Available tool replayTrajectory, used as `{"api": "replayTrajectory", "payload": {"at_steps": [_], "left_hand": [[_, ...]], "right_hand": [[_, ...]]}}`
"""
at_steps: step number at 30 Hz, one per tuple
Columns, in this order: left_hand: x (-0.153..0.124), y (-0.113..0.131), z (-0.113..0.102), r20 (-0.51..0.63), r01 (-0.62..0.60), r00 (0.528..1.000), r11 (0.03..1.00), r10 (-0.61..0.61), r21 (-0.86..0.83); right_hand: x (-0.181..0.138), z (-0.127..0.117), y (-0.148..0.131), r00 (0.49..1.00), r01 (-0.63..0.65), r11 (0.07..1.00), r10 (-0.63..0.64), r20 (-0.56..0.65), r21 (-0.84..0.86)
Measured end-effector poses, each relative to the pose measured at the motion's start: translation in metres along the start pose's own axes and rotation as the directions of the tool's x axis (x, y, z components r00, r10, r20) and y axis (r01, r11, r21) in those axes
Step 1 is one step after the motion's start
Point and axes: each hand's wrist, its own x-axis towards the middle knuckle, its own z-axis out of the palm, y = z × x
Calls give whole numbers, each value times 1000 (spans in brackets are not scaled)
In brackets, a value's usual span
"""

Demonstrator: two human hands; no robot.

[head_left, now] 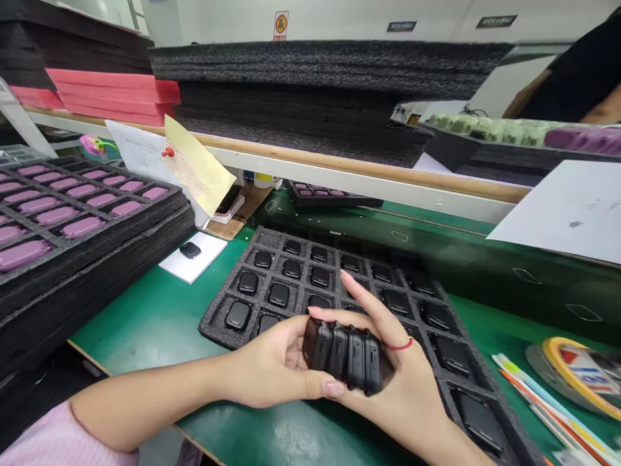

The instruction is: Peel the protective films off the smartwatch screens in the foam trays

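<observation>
My left hand (274, 366) and right hand (402, 382) covered the middle of the foam tray (216, 327), so I couldn't see what lay in the cells beneath them, and the black devices (347, 357) I held hid one another's faces. The foam tray's near corner ran off the bottom edge, the tray of pink pieces (94, 210) ran off the left edge, and the person (572, 81) at the upper right was cut off by the top and right edges. The small print on the wall sign (280, 26) and the tape roll (577, 372) was too small or blurred to read.
</observation>
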Motion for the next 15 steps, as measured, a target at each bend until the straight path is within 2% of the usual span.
{"api": "replayTrajectory", "payload": {"at_steps": [4, 7, 12, 15], "left_hand": [[1, 1, 3, 9, -19, 1000, 998, 19, -53], [2, -1, 7, 17, -54, 998, 998, 54, -12], [0, -9, 13, -171, -140, 970, 971, 175, 196], [0, -12, 13, -255, -121, 952, 973, 169, 195]], "right_hand": [[0, 1, 1, 1000, 12, 999, -11, -21, 32], [-1, 6, 1, 999, 38, 999, -38, 6, 12], [-4, 17, 0, 998, 64, 995, -65, -14, -73], [-5, 23, -1, 994, 99, 987, -103, -30, -128]]}}
